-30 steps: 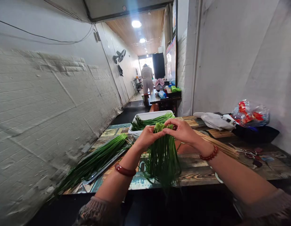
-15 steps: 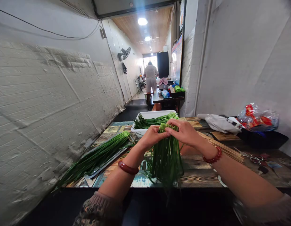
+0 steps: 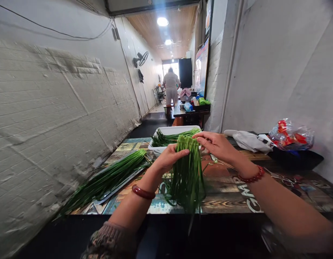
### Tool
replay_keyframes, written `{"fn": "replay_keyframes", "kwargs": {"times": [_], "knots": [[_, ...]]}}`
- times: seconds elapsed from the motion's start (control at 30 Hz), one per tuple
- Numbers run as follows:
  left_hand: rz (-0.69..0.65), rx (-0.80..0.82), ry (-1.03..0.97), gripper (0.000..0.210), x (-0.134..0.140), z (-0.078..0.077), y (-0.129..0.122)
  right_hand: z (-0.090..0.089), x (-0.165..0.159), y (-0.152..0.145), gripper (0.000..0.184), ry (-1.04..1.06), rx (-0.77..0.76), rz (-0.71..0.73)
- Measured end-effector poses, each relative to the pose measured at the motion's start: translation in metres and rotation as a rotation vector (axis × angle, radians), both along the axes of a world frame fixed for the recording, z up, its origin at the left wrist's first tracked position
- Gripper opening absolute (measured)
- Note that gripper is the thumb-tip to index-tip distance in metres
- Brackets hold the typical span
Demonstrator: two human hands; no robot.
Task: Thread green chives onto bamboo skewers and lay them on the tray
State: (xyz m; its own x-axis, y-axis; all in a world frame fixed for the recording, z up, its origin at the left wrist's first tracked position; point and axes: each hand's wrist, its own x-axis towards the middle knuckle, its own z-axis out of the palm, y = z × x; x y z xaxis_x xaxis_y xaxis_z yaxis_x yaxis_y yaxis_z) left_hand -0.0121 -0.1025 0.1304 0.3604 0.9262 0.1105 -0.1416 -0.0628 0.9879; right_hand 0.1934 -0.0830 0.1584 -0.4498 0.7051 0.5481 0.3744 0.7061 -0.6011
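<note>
A bunch of green chives (image 3: pixel 189 169) hangs over the table, spread flat at its pale cut ends. My left hand (image 3: pixel 170 156) grips it near the top from the left, thumb across the front. At the upper right edge of the bunch, my right hand (image 3: pixel 213 144) has its fingers bent in a pinch; what lies between the fingertips is too small to make out. Behind the hands stands a white plastic basin (image 3: pixel 172 130) with more chives (image 3: pixel 179 136) in it. A tray (image 3: pixel 112 193) at the left carries another pile of chives (image 3: pixel 115 176).
Right of my hands, thin sticks (image 3: pixel 224 163) lie partly under my right forearm. Scissors (image 3: pixel 286 178), a white cap (image 3: pixel 251 141) and a black container (image 3: pixel 296 158) with clear-and-red plastic packaging (image 3: pixel 290 135) are farther right. A person (image 3: pixel 171 86) stands far back.
My right hand has shifted right, apart from my left thumb, to the edge of the bunch. More of the cut ends now shows. My left hand keeps its hold.
</note>
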Motion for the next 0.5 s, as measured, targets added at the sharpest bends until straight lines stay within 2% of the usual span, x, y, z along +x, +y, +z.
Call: {"fn": "replay_keyframes", "kwargs": {"times": [0.13,0.2,0.33,0.5], "knots": [[0.040,0.089,-0.008,0.036,-0.006,0.009,0.005,0.005,0.010,-0.003,0.016,-0.088,0.152,-0.068],[0.033,0.110,-0.013,0.036,-0.007,0.011,0.008,0.004,0.011,-0.004,0.018,-0.106,0.214,-0.068],[0.049,0.069,-0.045,0.035,-0.004,0.010,0.009,-0.002,0.005,-0.001,0.018,-0.090,0.297,-0.028],[0.061,0.045,-0.060,0.035,-0.002,0.008,0.007,-0.007,-0.003,0.001,0.020,-0.055,0.336,-0.073]]}}
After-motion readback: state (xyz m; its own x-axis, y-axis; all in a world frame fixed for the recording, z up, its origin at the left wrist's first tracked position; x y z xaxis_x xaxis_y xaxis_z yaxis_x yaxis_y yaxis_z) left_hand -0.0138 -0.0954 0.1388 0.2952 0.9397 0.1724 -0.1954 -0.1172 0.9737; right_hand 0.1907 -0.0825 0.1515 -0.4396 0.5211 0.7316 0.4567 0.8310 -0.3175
